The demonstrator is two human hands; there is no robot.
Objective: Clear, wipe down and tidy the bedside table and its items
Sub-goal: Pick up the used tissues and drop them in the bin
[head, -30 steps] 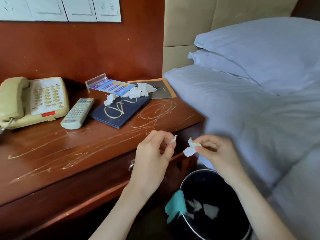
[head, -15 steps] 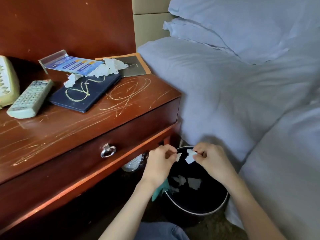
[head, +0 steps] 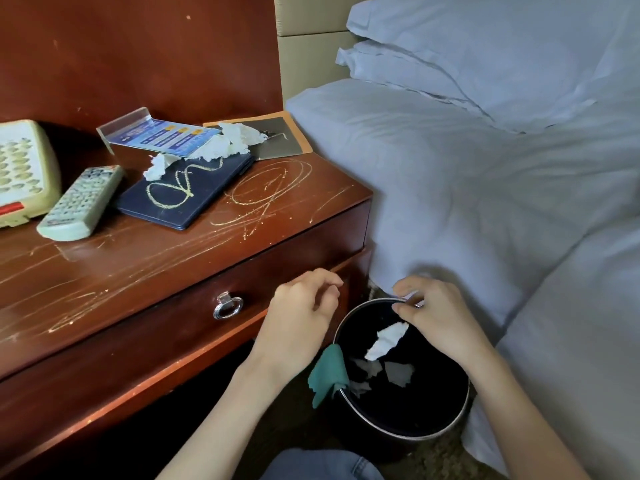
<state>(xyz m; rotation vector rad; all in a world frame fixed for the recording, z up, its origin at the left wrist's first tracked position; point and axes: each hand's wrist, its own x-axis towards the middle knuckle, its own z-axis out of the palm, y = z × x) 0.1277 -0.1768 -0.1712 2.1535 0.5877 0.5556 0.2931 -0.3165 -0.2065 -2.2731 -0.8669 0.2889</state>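
- Right hand (head: 440, 318) is over the far rim of the black bin (head: 450, 415), fingers curled; a white paper scrap (head: 386, 341) is just below them above the bin, and I cannot tell whether they touch it
- Left hand (head: 301, 320) is beside the bin's left rim, in front of the drawer, fingers loosely curled and holding nothing
- More scraps lie in the bin; a teal cloth (head: 327, 374) hangs over its near-left rim
- Crumpled tissues (head: 221, 145), a dark blue folder (head: 183, 192), a remote (head: 81, 204) and a phone (head: 22, 171) sit along the back of the scribbled bench (head: 138, 258)
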